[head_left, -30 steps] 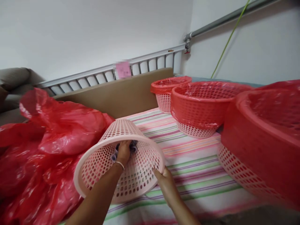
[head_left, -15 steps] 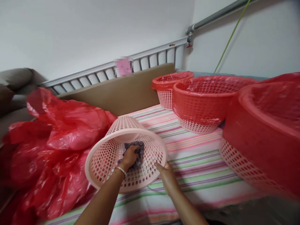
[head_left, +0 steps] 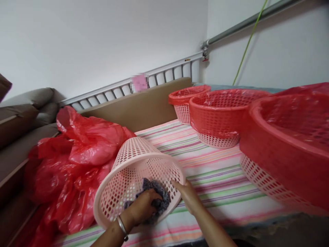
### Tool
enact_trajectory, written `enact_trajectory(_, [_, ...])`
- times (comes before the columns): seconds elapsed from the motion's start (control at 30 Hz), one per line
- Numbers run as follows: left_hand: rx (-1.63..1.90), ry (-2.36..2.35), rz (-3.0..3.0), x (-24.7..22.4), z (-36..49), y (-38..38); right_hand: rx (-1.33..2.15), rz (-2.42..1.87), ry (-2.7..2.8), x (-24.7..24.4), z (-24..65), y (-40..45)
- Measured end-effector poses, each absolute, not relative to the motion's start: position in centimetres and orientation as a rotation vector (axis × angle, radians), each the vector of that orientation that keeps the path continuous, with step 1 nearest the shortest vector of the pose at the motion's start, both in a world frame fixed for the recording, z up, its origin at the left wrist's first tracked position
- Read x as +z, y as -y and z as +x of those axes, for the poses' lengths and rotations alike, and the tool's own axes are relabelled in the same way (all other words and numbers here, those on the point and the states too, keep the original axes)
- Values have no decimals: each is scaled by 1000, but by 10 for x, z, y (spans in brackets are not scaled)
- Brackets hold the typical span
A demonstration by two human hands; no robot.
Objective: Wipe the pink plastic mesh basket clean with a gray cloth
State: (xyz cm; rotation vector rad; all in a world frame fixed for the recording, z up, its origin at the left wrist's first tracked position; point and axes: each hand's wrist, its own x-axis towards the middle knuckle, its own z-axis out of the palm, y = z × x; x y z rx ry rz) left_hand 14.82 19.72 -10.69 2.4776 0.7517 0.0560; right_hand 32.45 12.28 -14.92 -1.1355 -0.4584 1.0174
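Note:
A pale pink perforated plastic basket point(head_left: 136, 151) lies tipped on its side, its mouth facing me. Inside it, my left hand point(head_left: 144, 206), with a silver bangle at the wrist, is closed on a dark grey-purple cloth point(head_left: 163, 195) and presses it against the inner wall near the rim. My right hand point(head_left: 186, 193) grips the basket's rim on the right, thumb on the inner side; its other fingers are mostly hidden behind the wall.
Beside the basket on the left is a heap of red plastic bags point(head_left: 95, 140). Three red-lined baskets point(head_left: 218, 118) stand in a row at the right. Striped fabric point(head_left: 216, 181) covers the surface beneath. A brown board point(head_left: 154, 103) and radiator point(head_left: 167, 75) are behind.
My left hand has brought the cloth from deeper inside the basket toward the near, lower part of its mouth. My right hand still grips the rim. The camera view has shifted slightly.

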Motion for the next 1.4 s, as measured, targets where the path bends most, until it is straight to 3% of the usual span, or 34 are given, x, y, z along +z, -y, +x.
enact_trajectory(0.27, [449,-1386,2521,-119,177,-304,1189,-1002,287,-182,282,-142])
enact_trajectory(0.53, [254,-1450,2522,-140,183,-359,944,-1156,449,-164,313,-154])
enact_trajectory(0.73, [196,-1368,2520,-141,182,-334,873,-1156,364,-163,309,-158])
enact_trajectory(1.1, [195,-1058,2491,-127,149,-174,867,-1149,305,-167,303,-152])
enact_trajectory(1.4, [389,-1139,2541,-130,175,-255,898,-1122,311,-171,299,-154])
